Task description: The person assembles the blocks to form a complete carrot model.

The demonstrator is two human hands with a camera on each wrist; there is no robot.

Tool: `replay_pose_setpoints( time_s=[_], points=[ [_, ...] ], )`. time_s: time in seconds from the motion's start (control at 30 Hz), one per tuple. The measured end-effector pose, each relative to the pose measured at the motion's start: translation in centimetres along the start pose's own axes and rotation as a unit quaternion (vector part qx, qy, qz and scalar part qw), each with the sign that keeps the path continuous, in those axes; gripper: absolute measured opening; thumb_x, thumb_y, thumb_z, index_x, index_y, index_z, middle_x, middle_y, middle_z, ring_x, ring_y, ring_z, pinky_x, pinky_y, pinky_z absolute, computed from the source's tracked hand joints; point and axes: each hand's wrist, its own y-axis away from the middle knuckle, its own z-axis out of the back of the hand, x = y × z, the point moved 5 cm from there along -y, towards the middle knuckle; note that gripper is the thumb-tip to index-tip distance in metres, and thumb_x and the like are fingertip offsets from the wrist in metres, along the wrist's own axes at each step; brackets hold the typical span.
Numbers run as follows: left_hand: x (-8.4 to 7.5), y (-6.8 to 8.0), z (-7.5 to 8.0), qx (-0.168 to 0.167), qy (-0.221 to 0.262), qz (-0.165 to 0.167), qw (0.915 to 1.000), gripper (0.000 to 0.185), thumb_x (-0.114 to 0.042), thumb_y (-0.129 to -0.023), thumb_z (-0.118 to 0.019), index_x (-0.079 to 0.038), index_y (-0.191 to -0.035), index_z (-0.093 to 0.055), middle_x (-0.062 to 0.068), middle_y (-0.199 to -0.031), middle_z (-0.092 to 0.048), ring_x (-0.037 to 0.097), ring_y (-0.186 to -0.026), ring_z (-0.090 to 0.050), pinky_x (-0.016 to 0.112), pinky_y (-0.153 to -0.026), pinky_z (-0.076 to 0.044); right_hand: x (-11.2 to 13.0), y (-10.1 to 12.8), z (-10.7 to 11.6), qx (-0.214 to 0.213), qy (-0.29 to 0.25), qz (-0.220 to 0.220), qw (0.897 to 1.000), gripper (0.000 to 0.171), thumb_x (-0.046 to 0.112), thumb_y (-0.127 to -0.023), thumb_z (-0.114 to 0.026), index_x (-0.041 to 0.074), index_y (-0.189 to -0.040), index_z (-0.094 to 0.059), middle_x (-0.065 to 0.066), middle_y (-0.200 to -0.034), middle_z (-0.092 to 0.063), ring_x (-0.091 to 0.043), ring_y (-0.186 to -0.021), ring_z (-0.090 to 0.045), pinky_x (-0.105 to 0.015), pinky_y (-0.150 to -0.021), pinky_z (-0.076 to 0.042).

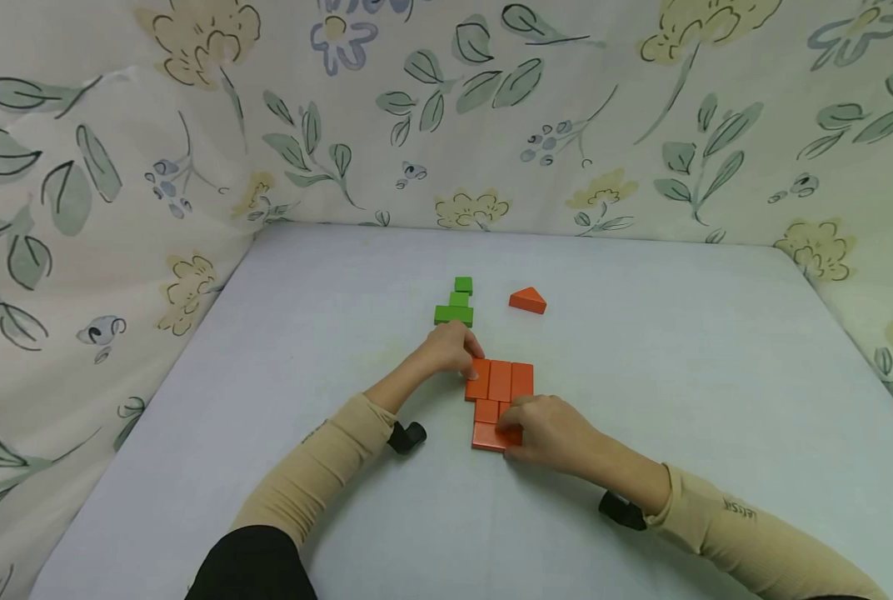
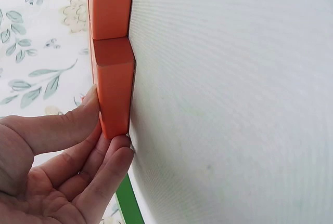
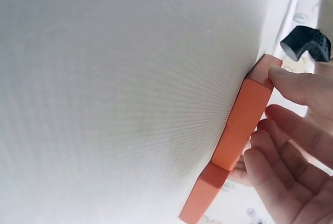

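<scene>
On the white table, flat orange blocks (image 1: 500, 379) lie edge to edge in one group: three tall ones side by side, small ones below, and a wide one (image 1: 487, 435) nearest me. My left hand (image 1: 450, 348) pinches the far-left tall block (image 2: 115, 96); its thumb is at the top face and its fingers curl around the far end. With my right hand (image 1: 555, 432) I hold the group's near right corner, thumb at the near end of the wide block and fingers bent over it. That hand covers part of the small blocks in the head view.
Beyond my left hand stand green blocks (image 1: 454, 314) in a short column, widest one nearest. An orange triangular block (image 1: 528, 300) lies to their right. Flower-printed cloth (image 1: 431, 125) hangs behind the table. Black wrist cameras (image 1: 406, 437) are under both forearms.
</scene>
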Motion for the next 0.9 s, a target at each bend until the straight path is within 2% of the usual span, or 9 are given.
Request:
replay_pose_setpoints(
  time_s=[0.13,0.4,0.67,0.8,0.9],
  points=[
    [-0.1,0.0,0.0,0.002,-0.002,0.004,1.0000,0.023,-0.007,-0.066,-0.076,-0.011,-0.087,-0.070,-0.001,-0.084,-0.064,0.015,-0.070,-0.052,0.023,-0.057,-0.041,0.1,0.0,-0.1,0.006,0.006,0.005,1.000,0.023,0.018,-0.065,-0.077,0.011,-0.086,-0.071,0.003,-0.080,-0.060,-0.009,-0.070,-0.054,-0.026,-0.065,-0.046],
    [0.0,-0.1,0.0,0.004,-0.005,0.009,0.9999,0.023,-0.008,-0.066,-0.076,-0.010,-0.089,-0.070,0.000,-0.087,-0.064,0.015,-0.069,-0.052,0.023,-0.056,-0.040,0.4,-0.1,0.0,0.011,0.006,0.034,0.999,0.024,0.013,-0.065,-0.077,0.006,-0.086,-0.072,0.001,-0.075,-0.056,-0.008,-0.062,-0.051,-0.018,-0.058,-0.044],
    [-0.2,0.0,0.2,0.001,-0.004,0.006,1.0000,0.023,-0.008,-0.066,-0.076,-0.010,-0.088,-0.070,0.000,-0.086,-0.064,0.015,-0.069,-0.052,0.023,-0.056,-0.040,0.4,-0.3,0.0,0.014,0.008,0.035,0.999,0.023,0.013,-0.065,-0.078,0.006,-0.086,-0.071,0.001,-0.073,-0.056,-0.006,-0.059,-0.048,-0.017,-0.055,-0.042],
    [-0.2,0.0,0.2,0.001,-0.002,0.004,1.0000,0.023,-0.008,-0.066,-0.076,-0.010,-0.088,-0.070,0.000,-0.085,-0.064,0.014,-0.068,-0.051,0.023,-0.056,-0.040,0.1,-0.5,0.4,0.034,-0.015,0.028,0.999,0.024,0.017,-0.067,-0.076,0.007,-0.088,-0.071,0.003,-0.075,-0.058,-0.006,-0.063,-0.049,-0.018,-0.057,-0.042],
    [-0.2,0.0,0.2,0.004,0.001,0.001,1.0000,0.023,-0.007,-0.065,-0.076,-0.009,-0.088,-0.070,0.000,-0.084,-0.065,0.014,-0.067,-0.051,0.023,-0.056,-0.040,-1.0,-1.3,1.8,0.038,-0.043,0.022,0.998,0.023,0.020,-0.071,-0.073,0.007,-0.090,-0.070,0.004,-0.077,-0.062,-0.007,-0.066,-0.052,-0.019,-0.059,-0.043]
  ],
)
